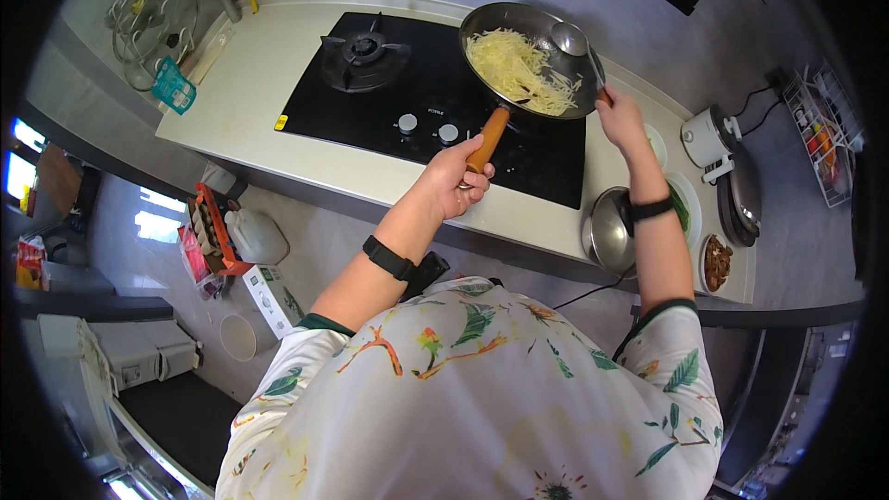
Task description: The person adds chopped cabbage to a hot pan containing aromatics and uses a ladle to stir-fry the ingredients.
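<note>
My left hand is wrapped around the wooden handle of a dark wok. The wok sits over the right side of a black glass gas hob, hiding the burner there. Pale yellow shreds, perhaps potato, lie heaped in the wok, with a few dark bits among them. In my right hand is the handle of a metal ladle. The ladle's round bowl rests inside the wok at its far right wall, apart from most of the shreds.
On the hob's left stands a bare burner. Right of the hob are a steel bowl, a plate of green vegetables, a dish of brown pieces and a white electric pot. A teal pouch stands at the counter's left end.
</note>
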Demonstrator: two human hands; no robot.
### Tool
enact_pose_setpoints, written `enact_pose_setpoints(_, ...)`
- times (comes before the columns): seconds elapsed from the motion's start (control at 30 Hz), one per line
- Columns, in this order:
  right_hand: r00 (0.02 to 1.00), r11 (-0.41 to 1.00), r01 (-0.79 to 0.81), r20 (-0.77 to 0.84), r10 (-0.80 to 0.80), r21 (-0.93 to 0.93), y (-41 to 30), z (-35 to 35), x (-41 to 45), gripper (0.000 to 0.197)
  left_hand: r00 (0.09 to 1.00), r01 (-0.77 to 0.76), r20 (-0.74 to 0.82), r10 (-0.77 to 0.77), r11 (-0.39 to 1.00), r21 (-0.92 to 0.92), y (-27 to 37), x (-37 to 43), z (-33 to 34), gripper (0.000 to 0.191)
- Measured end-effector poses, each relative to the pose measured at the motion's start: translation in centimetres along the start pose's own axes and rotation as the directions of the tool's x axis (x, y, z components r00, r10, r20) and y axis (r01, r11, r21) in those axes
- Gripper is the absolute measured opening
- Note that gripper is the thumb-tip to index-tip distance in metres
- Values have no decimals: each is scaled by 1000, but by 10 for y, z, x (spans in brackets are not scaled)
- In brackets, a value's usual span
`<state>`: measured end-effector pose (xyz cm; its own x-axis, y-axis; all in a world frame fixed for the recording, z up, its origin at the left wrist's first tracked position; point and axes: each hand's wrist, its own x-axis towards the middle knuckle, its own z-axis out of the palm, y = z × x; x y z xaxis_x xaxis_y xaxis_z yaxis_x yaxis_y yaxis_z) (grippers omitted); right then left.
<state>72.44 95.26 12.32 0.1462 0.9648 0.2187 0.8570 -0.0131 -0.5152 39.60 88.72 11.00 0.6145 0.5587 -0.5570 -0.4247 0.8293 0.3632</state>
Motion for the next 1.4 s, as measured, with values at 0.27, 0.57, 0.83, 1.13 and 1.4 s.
enact_pose_setpoints(0.27, 889, 810, -363, 432, 152, 462, -52, 2, -3, 43, 999, 6, -44, -7, 1000, -16, 1, 1, -6, 27)
enact_pose_setpoints(0.57, 939, 954, 244, 288, -188, -175, -100, -138, -96, 44, 998, -5, -60, 4, 1000, -21, 2, -2, -2, 26)
enact_pose_setpoints(0.83, 966, 981, 153, 227, -123, -119, -48, -75, -71, 39, 999, 4, -42, -4, 1000, -7, 0, 2, -2, 33)
enact_pose_setpoints(1.13, 853, 725, -518, 346, 392, 455, -39, -1, -44, 39, 999, 12, -42, -13, 1000, -23, 3, 1, -6, 33)
enact_pose_setpoints(1.4, 926, 935, 271, -204, -318, -230, 6, 5, -4, 44, 1000, 2, -23, -2, 1000, 3, 5, 1, -2, 25)
